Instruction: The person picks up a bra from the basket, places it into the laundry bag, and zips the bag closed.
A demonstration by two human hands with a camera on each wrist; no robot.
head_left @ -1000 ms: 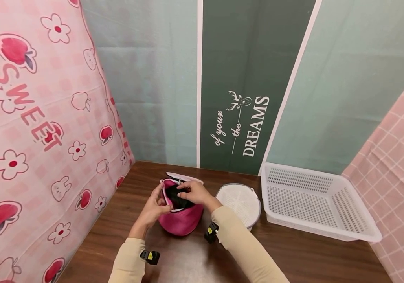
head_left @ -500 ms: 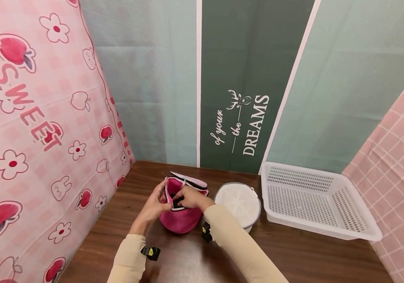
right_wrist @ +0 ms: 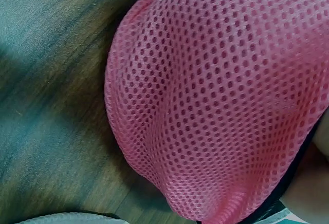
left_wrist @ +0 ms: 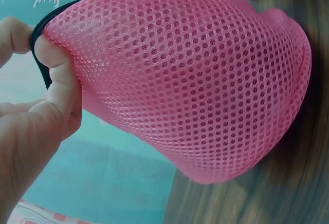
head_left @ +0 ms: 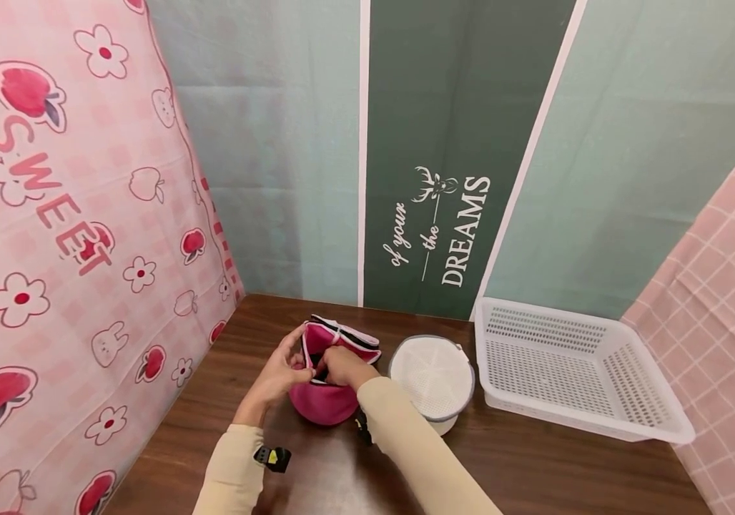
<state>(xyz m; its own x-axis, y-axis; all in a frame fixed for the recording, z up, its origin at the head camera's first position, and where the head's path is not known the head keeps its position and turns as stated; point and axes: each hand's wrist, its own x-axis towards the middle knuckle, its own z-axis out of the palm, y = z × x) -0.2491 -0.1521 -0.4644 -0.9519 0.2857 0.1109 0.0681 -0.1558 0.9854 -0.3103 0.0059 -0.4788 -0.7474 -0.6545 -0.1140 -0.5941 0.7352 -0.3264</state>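
A pink mesh laundry bag (head_left: 322,405) with a zipped lid stands unzipped on the table, its lid tipped back. My left hand (head_left: 279,373) pinches the bag's rim between thumb and fingers and keeps the mouth wide. In the left wrist view the thumb presses on the pink mesh (left_wrist: 200,80) just below the black zip edge (left_wrist: 40,59). My right hand (head_left: 343,366) reaches down inside the mouth, its fingertips hidden by the bag wall. Something dark shows around those fingers; I cannot tell whether they hold it. The right wrist view is mostly the bag's outside (right_wrist: 205,95).
A round white mesh bag with a grey edge (head_left: 432,375) sits right of the pink bag, close to my right forearm. Farther right stands a white plastic basket (head_left: 589,422). Cloth backdrops rise behind the wooden table (head_left: 316,479) and at both sides.
My right hand has gone from the top of the opening deeper into the bag. The black stuff seen inside earlier is now mostly hidden. My left hand keeps its grip on the rim.
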